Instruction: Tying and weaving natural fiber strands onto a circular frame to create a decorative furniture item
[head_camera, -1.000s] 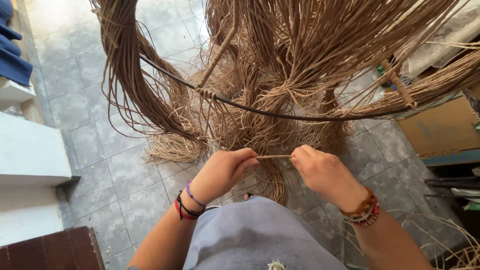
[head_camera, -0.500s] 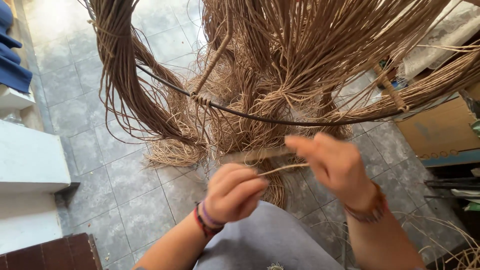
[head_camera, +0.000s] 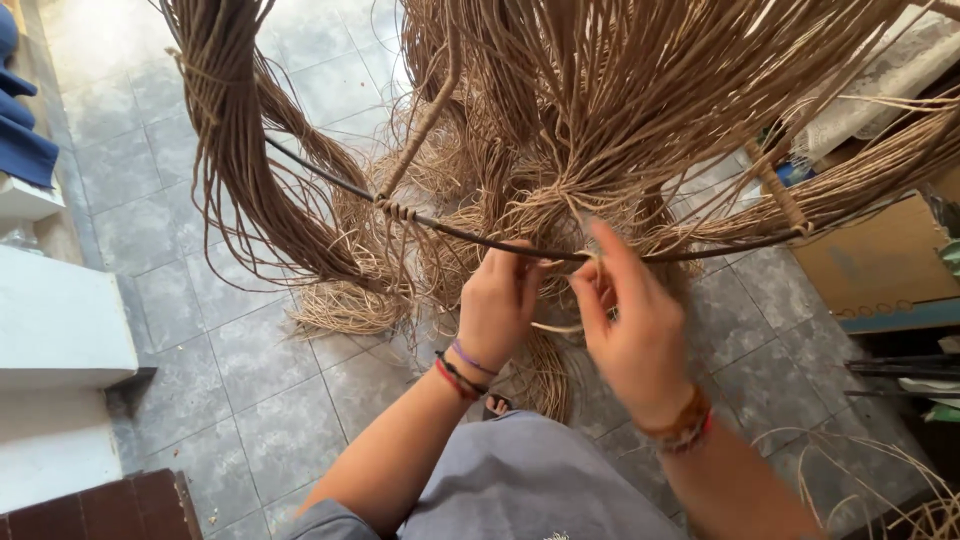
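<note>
While the big mass of tan rattan strands (head_camera: 640, 90) hangs overhead and spills toward the grey tiled floor (head_camera: 180, 240), the work sits at one small spot on the thin dark hoop (head_camera: 330, 180) that curves across the middle of the view. A thick bundle of strands (head_camera: 225, 130) loops over the hoop at the left, and a finished wrap binding (head_camera: 398, 210) already ties an upright cane to the hoop. Cardboard box (head_camera: 880, 255) stands at the right, well apart from the work. Left hand (head_camera: 497, 300): fingers curled closed around the hoop and the strands gathered just under it, wrist bearing coloured bands. Right hand (head_camera: 630, 320): index finger raised against the hoop, thumb and remaining fingers pinching a single pale strand (head_camera: 556, 327) that bows between the two hands. Judgement: the step in hand looks like binding this strand round the hoop. To do it well, the left grip should probably stay firm so the gathered bunch cannot slide along the hoop, and the right hand should keep the strand taut, laying each turn touching the last as on the finished binding. Slack in the bowed strand looks the main risk; kinking it sharply could split the fibre. Exact path of the strand behind the fingers: cannot tell.
</note>
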